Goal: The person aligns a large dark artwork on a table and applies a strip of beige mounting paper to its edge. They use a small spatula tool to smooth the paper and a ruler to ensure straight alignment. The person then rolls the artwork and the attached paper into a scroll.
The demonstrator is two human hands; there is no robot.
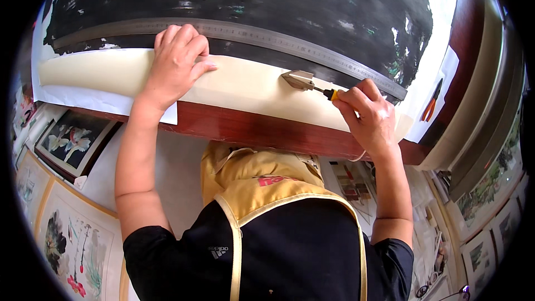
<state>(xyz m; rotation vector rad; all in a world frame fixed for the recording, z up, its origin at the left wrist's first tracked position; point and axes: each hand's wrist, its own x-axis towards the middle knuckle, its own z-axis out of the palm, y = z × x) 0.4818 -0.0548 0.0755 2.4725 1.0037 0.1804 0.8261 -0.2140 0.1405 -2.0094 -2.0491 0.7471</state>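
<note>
My left hand (175, 61) presses flat on a long cream strip of paper (245, 86) and rests against a long metal ruler (290, 44) lying along a dark painted sheet (278, 0). My right hand (368, 114) grips the yellow-and-black handle of a small tool with a flat metal head (299, 79). That head sits on the cream strip, just below the ruler. The strip runs along the front of a red-brown wooden table (251, 128).
Orange-handled pliers (431, 103) lie on white paper at the table's right end. Flower paintings (72, 234) lie on the floor at the left, and more pictures (490, 189) at the right. I wear a gold apron over a black shirt.
</note>
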